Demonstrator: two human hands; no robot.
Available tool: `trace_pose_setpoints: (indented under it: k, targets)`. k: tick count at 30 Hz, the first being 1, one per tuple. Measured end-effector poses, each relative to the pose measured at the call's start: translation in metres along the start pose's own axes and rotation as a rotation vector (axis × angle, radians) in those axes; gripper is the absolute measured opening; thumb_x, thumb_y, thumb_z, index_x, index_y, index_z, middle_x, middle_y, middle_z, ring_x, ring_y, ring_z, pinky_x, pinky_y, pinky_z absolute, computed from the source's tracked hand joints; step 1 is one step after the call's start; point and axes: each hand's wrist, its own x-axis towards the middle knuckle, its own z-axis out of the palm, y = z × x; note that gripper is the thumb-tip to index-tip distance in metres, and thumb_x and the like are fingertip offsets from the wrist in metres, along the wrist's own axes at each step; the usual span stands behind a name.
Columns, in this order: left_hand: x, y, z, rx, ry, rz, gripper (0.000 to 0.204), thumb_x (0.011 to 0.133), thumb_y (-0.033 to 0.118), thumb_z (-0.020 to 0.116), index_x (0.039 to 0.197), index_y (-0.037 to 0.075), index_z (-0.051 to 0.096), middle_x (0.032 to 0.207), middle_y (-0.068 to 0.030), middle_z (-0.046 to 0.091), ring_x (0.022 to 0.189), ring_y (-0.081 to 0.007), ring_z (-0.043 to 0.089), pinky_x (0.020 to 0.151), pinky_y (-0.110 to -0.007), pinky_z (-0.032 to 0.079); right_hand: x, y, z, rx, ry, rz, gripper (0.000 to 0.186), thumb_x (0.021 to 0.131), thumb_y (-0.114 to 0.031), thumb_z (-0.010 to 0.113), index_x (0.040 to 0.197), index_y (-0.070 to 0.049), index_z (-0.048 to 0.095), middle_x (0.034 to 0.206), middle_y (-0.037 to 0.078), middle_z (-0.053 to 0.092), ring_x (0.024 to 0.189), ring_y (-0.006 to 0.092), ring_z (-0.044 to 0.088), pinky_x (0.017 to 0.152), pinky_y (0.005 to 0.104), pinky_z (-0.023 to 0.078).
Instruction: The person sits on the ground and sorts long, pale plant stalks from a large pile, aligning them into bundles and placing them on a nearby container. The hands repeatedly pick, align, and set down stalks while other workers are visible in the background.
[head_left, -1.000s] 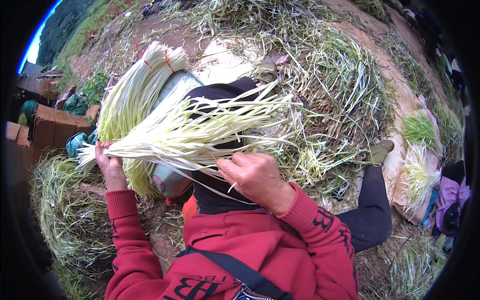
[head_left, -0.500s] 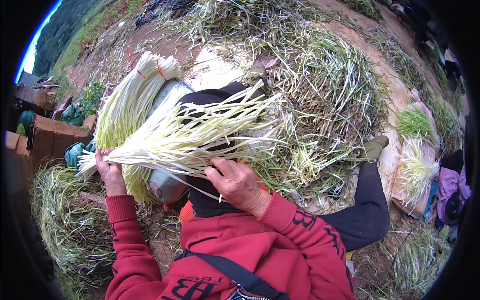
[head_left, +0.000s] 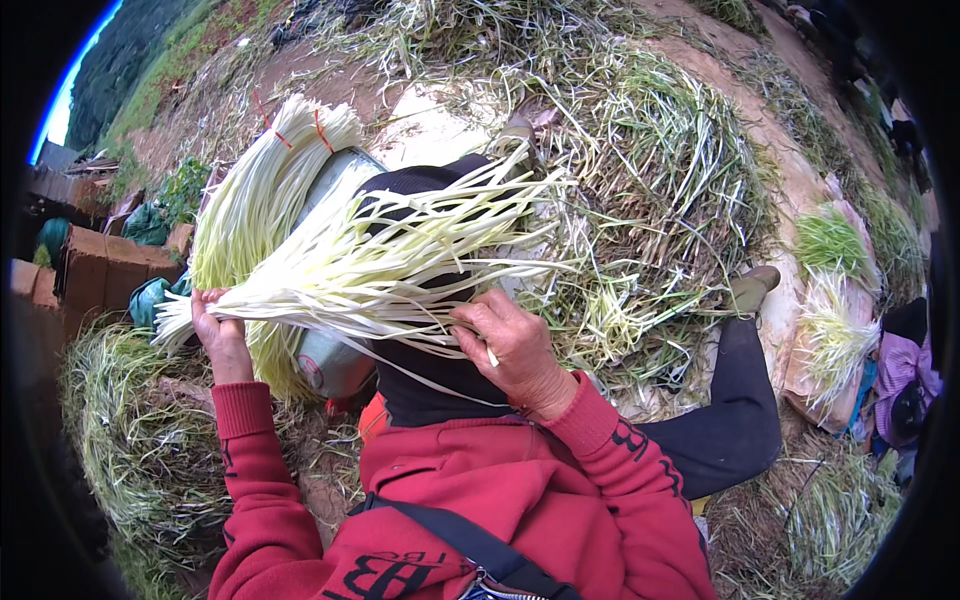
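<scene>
My left hand (head_left: 222, 328) is closed around the white stem ends of a loose bunch of yellow chives (head_left: 350, 285). The long pale leaves fan out to the right above my dark-trousered lap. My right hand (head_left: 512, 345) pinches a few leaves at the lower right edge of that bunch, and a short pale end sticks out below its fingers. One long leaf hangs apart, beneath the bunch. Just beyond, tied yellow chives (head_left: 265, 195) with orange-red bands lie draped over a grey-green rounded support (head_left: 335, 365), partly hidden by the bunch in my hands.
A large heap of green and brown trimmings (head_left: 660, 190) covers the ground ahead. Another leaf heap (head_left: 150, 450) lies at left, by brown blocks (head_left: 110, 270). At right, loose chives (head_left: 835, 320) rest on a board near a person in purple clothing (head_left: 905, 380).
My right hand has moved right along the lower edge of the bunch, toward the leaf tips, drawing a few leaves with it. My left hand keeps its hold at the stem ends.
</scene>
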Motion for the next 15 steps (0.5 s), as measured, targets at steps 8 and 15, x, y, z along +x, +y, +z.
trace_pose_setpoints:
  k: [8, 15]
  targets:
    - [-0.004, 0.0, 0.004, 0.015, -0.046, 0.001, 0.026, 0.089, 0.02, 0.05, 0.068, 0.01, 0.04, 0.058, 0.0004, 0.041, 0.055, -0.0113, 0.043, 0.059, -0.027, 0.041, 0.01, -0.021, 0.002, -0.115, -0.041, -0.221, 0.017, 0.068, -0.012, 0.065, 0.085, -0.012, 0.062, 0.076, 0.003, 0.055, 0.061, 0.0176, 0.057, 0.051, 0.0296, 0.046]
    - [-0.006, -0.002, 0.004, 0.048, -0.041, -0.007, 0.026, 0.089, 0.022, 0.05, 0.068, 0.01, 0.041, 0.058, 0.0006, 0.042, 0.055, -0.0113, 0.044, 0.059, -0.027, 0.042, -0.006, -0.016, 0.021, -0.147, -0.066, -0.252, 0.011, 0.069, -0.01, 0.056, 0.078, -0.006, 0.052, 0.071, 0.006, 0.05, 0.062, 0.0194, 0.055, 0.053, 0.0301, 0.046]
